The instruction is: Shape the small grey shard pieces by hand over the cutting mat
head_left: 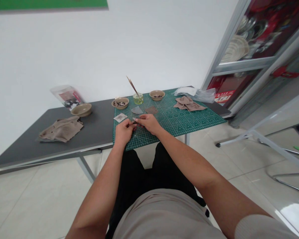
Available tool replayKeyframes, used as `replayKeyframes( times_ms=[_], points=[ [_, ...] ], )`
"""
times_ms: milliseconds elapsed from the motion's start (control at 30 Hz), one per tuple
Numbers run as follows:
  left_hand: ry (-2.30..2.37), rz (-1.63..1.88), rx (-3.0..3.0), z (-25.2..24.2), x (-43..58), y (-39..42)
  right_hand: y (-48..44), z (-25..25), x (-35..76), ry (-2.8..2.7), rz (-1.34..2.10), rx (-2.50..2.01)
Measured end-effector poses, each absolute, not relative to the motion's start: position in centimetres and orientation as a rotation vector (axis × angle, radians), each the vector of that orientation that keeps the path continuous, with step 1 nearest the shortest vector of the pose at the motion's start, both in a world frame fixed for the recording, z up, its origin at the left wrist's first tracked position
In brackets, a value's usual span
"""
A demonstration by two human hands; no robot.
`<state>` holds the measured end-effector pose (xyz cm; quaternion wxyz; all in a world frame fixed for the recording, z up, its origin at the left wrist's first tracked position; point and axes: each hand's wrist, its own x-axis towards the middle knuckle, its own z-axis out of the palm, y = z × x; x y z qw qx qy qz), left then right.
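A small dark piece (135,122) is held just above the green mat (189,124), toward its near edge; it is pinched by the left hand (123,131) and met by the fingertips of the right hand (149,122), the fingers of both hands being drawn together, not spread; the exact grip is too small to be made out. Work on the piece appears to be under way, but how much has been done to it cannot be told; further dark pieces are left in the left bowl (120,103) and the right bowl (156,95), both set at the far side of the mat. Between these bowls, brushes (133,86) are stood in a glass jar (138,99) of green liquid; a grey sheet (137,110), a brown sheet (151,110) and a white paper (120,117) are laid flat nearby. A pinkish-brown cloth (188,104) is spread on the mat; a second cloth (61,130) and a third bowl (81,110) are placed on the grey table (97,127), the contents of that bowl being hidden by its rim; a plastic bag (69,97) is stood behind them.
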<state>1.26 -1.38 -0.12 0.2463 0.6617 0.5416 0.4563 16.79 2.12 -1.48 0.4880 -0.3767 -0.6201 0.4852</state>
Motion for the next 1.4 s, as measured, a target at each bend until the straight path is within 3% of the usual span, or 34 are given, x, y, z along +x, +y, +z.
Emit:
replayKeyframes(
  times_ms=[500, 933, 1400],
  points=[
    [1.443, 1.282, 1.749, -0.38, 1.21, -1.22, 1.93, -0.92, 16.99, -1.544, 1.333, -0.837],
    [1.432, 1.268, 1.834, -0.64, 1.22, -1.20, 1.95, -1.34, 16.88, -1.612, 1.099, -0.907],
    [1.361, 1.326, 1.684, -0.78, 1.11, -0.96, 1.55, -0.61, 17.20, -1.531, 1.332, -0.793]
  ],
)
